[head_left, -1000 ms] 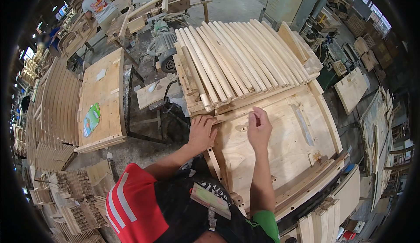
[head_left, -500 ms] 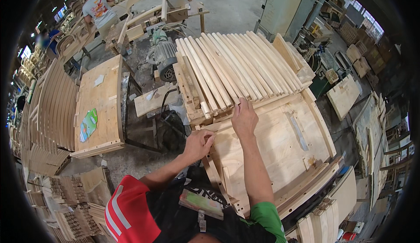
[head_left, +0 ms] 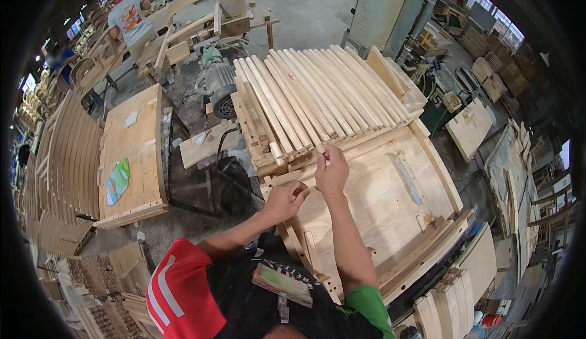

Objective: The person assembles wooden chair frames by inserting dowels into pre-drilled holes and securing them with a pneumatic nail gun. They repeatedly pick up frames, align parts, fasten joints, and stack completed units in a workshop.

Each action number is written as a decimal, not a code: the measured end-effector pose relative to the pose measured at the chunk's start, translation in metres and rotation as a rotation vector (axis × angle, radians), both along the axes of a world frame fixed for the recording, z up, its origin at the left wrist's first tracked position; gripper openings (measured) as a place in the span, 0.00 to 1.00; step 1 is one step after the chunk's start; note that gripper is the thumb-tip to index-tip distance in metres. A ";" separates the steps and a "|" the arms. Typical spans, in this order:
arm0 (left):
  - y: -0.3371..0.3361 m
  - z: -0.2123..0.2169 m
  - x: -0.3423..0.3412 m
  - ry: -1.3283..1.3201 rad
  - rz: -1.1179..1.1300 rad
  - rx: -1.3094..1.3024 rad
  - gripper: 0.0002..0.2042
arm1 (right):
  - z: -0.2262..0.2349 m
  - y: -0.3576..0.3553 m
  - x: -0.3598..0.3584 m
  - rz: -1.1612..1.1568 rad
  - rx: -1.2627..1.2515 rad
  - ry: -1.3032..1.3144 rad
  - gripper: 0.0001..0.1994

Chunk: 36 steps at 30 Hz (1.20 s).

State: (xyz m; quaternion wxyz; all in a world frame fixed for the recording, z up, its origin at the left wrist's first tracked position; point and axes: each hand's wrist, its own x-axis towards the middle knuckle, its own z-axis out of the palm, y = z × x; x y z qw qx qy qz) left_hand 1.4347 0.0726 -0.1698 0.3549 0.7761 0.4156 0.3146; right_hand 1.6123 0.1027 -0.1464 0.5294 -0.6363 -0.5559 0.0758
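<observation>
Several pale round wooden rods [head_left: 317, 89] lie side by side in a slanting row on a wooden rack, their near ends toward me. My right hand [head_left: 333, 169] is closed at the near edge of the row, thumb and fingers pinching the end of one rod. That rod's tip sticks out slightly past its neighbours. Lower and to the left, my left hand [head_left: 285, 202] is loosely curled over the corner of a wooden tray-like table [head_left: 360, 198]. Nothing shows in its fingers.
On the table lies a grey metal strip [head_left: 408, 180]. A motor [head_left: 218, 86] stands left of the rack. Farther left are a plywood-topped table [head_left: 137, 131] and stacked curved slats [head_left: 67, 156]. A person [head_left: 130, 18] stands at the back left. Curved wooden pieces [head_left: 452, 299] lean at lower right.
The whole view has shifted a little to the left. My right hand has come slightly toward me, the pinched rod's end now sticking out. My left hand's fingers are curled more tightly.
</observation>
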 end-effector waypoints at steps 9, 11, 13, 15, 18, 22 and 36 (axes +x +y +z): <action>0.000 -0.032 -0.001 0.140 -0.011 0.067 0.11 | -0.014 0.035 0.004 -0.160 -0.108 0.783 0.14; -0.002 -0.040 -0.006 0.163 -0.034 0.222 0.10 | -0.010 0.037 0.000 -0.134 -0.143 0.852 0.14; -0.004 -0.038 -0.003 0.196 -0.069 0.276 0.09 | -0.008 0.033 0.002 -0.134 -0.080 0.714 0.13; -0.004 -0.038 -0.004 0.218 -0.069 0.297 0.09 | 0.002 0.029 -0.001 -0.166 -0.029 0.617 0.13; -0.006 -0.040 -0.008 0.238 -0.049 0.278 0.09 | 0.019 0.028 -0.004 -0.279 0.038 0.532 0.12; -0.003 -0.034 -0.002 0.235 -0.090 0.305 0.09 | 0.022 0.038 0.017 -0.347 0.040 0.527 0.10; -0.004 -0.033 -0.003 0.210 -0.080 0.300 0.10 | 0.020 0.029 -0.007 -0.057 0.161 0.165 0.12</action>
